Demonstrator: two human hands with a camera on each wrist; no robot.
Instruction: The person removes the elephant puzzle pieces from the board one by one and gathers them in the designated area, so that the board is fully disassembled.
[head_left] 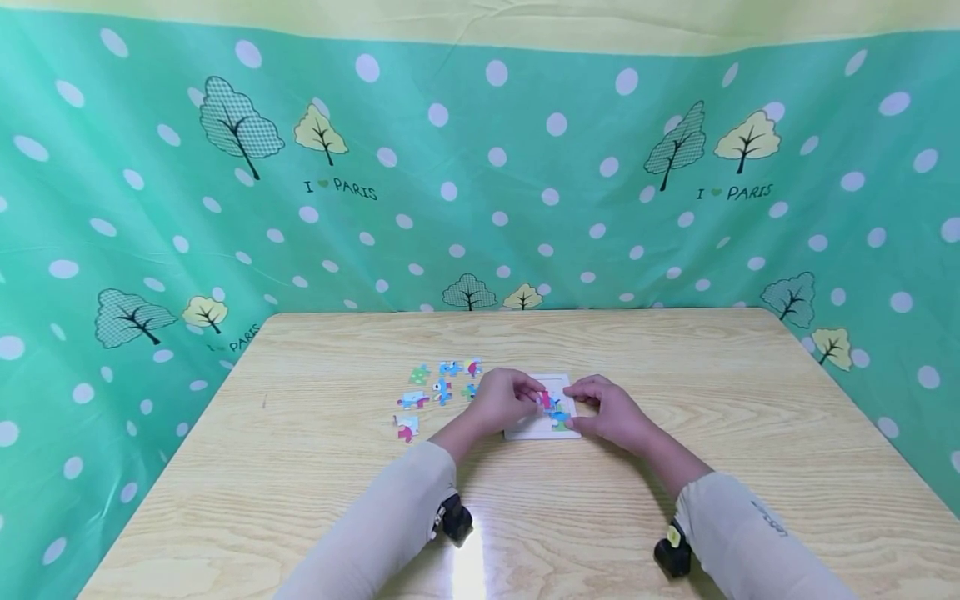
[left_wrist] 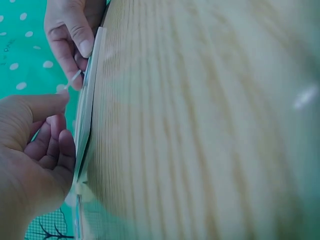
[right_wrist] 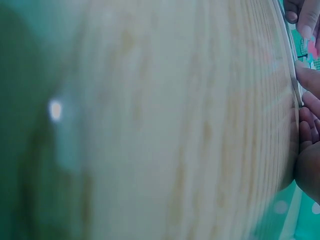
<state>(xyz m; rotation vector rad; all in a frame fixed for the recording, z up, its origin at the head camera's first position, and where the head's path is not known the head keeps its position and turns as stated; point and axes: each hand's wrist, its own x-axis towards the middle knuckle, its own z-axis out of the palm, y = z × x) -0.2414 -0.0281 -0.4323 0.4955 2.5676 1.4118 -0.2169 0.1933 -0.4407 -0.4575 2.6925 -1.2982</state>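
A white puzzle tray (head_left: 525, 433) lies flat on the table, a few colourful pieces (head_left: 559, 418) set in its right part. Over it my left hand (head_left: 504, 400) pinches a jigsaw piece (left_wrist: 74, 79), seen edge-on and tilted in the left wrist view. In the head view the pink on this piece shows by the fingertips. My right hand (head_left: 611, 414) grips the tray's right edge, forefinger near the top corner and thumb (right_wrist: 307, 75) low on that side. Its other fingers curl beside the rim.
Several loose jigsaw pieces lie left of the tray, among them a green one (head_left: 420, 374), a blue and white one (head_left: 413, 400) and a pink and white one (head_left: 407, 427). A green dotted curtain (head_left: 480, 208) hangs behind the wooden table (head_left: 315, 467).
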